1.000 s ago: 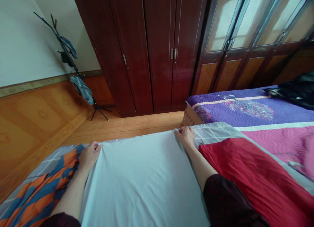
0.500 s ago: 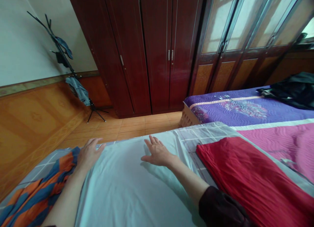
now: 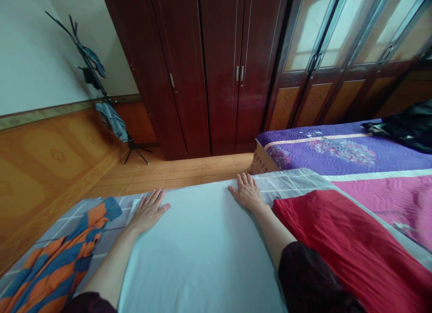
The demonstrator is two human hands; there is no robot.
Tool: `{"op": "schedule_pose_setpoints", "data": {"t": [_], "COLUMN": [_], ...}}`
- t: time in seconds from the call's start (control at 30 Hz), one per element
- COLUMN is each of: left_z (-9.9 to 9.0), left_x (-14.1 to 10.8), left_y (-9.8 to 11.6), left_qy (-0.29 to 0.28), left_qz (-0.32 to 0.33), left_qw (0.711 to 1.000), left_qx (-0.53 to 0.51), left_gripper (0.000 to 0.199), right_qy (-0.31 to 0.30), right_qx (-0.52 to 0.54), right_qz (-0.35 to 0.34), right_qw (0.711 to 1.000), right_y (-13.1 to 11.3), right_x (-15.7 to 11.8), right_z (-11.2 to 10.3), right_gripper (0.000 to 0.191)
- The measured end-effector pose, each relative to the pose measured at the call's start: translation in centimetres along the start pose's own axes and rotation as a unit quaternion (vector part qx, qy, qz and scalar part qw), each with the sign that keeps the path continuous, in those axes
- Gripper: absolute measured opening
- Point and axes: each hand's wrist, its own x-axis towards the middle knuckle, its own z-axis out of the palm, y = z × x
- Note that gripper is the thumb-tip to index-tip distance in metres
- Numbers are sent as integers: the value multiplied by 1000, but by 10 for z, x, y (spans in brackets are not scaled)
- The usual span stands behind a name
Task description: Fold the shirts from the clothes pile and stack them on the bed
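Note:
A pale blue cloth (image 3: 199, 241) lies spread and mostly smooth on the bed, its far edge at the bed's far side. Flat on its upper left corner rests my left hand (image 3: 148, 211), fingers stretched out. My right hand (image 3: 247, 192) lies on the upper right corner, palm down with the fingers extended. Left of my left forearm is a crumpled orange and blue striped garment (image 3: 72, 250). A folded red cloth (image 3: 340, 241) lies to the right of my right forearm. The near part of the pale cloth runs out of view.
Grey checked bedding (image 3: 293, 182) lies beneath the cloths. Beyond are a tiled floor (image 3: 189, 171), a dark red wardrobe (image 3: 216, 101) and a coat stand (image 3: 97, 85). On the right is a bed with a purple cover (image 3: 303, 144), a pink cover (image 3: 374, 198) and a black garment (image 3: 405, 126).
My right hand has moved right and away from me, onto the cloth's corner. My left hand has shifted right, off the striped garment's side. The pale cloth looks smoother.

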Motion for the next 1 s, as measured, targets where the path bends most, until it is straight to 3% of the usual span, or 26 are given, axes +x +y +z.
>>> {"op": "schedule_pose_setpoints", "data": {"t": [0.1, 0.2, 0.33, 0.4, 0.47, 0.57, 0.63, 0.67, 0.73, 0.83, 0.93, 1.0], "left_z": [-7, -19, -24, -19, -12, -8, -9, -8, -3, 13, 23, 22], "left_x": [-3, -25, -71, -86, -90, -93, -103, -113, -138, -175, -191, -191], "left_y": [6, 44, 118, 130, 112, 51, 18, 9, 10, 39, 64, 70], "left_qy": [5, -2, -55, -57, -35, -4, 17, 24, 27, 32, 66, 77], "left_qz": [-18, 3, 226, 271, 215, 6, -118, -140, -111, -38, -60, -72], "left_qw": [1000, 1000, 970, 958, 974, 1000, 992, 988, 992, 999, 996, 994], "left_qx": [2, -11, -64, -71, -58, -5, 43, 56, 49, 11, 1, -4], "left_gripper": [69, 71, 72, 72, 71, 66, 64, 64, 64, 64, 63, 63], "right_qy": [3, 4, 2, 1, 1, 1, 2, 3, 3, 1, -3, -6], "right_qx": [-5, -6, -4, -4, -4, -1, 2, 3, 7, 11, 9, 6], "right_qz": [-3, -6, -7, -7, -9, -10, -9, -9, -7, -6, -7, -9], "right_qw": [1000, 1000, 1000, 1000, 1000, 1000, 1000, 1000, 1000, 1000, 1000, 1000], "right_y": [-2, -3, -3, -3, -3, -3, -2, -2, -2, -2, -4, -5], "right_x": [-1, 0, 2, 2, 2, 2, 3, 4, 5, 6, 4, 0], "right_z": [3, 3, 2, 2, 2, 4, 5, 6, 8, 9, 6, 0], "right_gripper": [73, 72, 72, 72, 72, 72, 73, 73, 72, 73, 72, 70]}}
